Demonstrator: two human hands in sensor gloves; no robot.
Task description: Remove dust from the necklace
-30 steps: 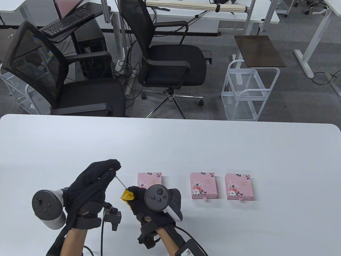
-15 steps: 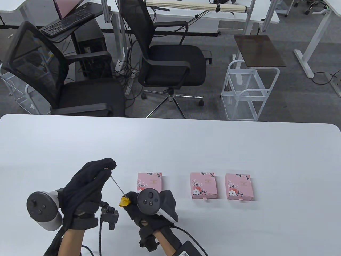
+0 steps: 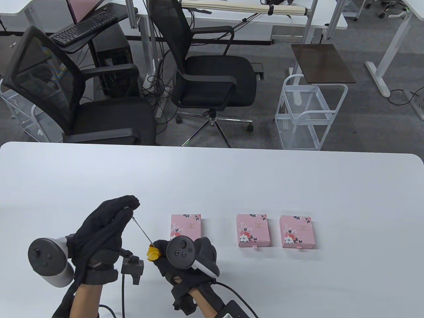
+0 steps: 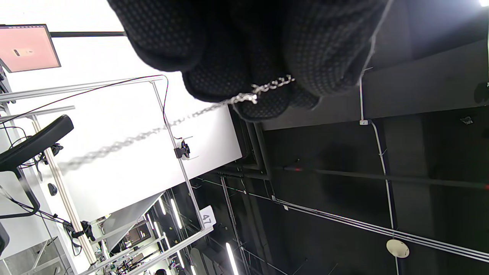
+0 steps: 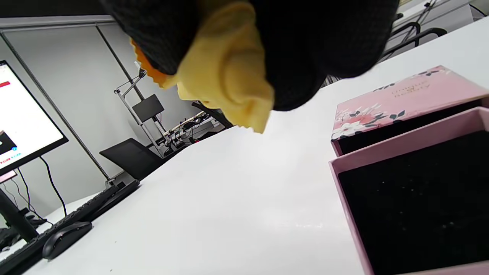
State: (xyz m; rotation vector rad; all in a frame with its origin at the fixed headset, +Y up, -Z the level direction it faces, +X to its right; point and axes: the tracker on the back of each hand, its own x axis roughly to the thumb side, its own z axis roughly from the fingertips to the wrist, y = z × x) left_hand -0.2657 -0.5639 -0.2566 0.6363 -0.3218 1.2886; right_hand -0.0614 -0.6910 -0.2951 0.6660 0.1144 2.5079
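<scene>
Between my hands the necklace point(image 3: 140, 228) runs taut: left hand point(image 3: 102, 228) pinches its end, right hand point(image 3: 185, 256) clamps the yellow cloth point(image 3: 152, 253) round it. Mid-wipe; next, slide cloth along.

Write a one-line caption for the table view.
Left hand holds necklace taut; right hand wipes it with yellow cloth.

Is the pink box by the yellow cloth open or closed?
Open. In the right wrist view the pink box has its drawer pulled out, showing a black lining with nothing visible on it.
</scene>
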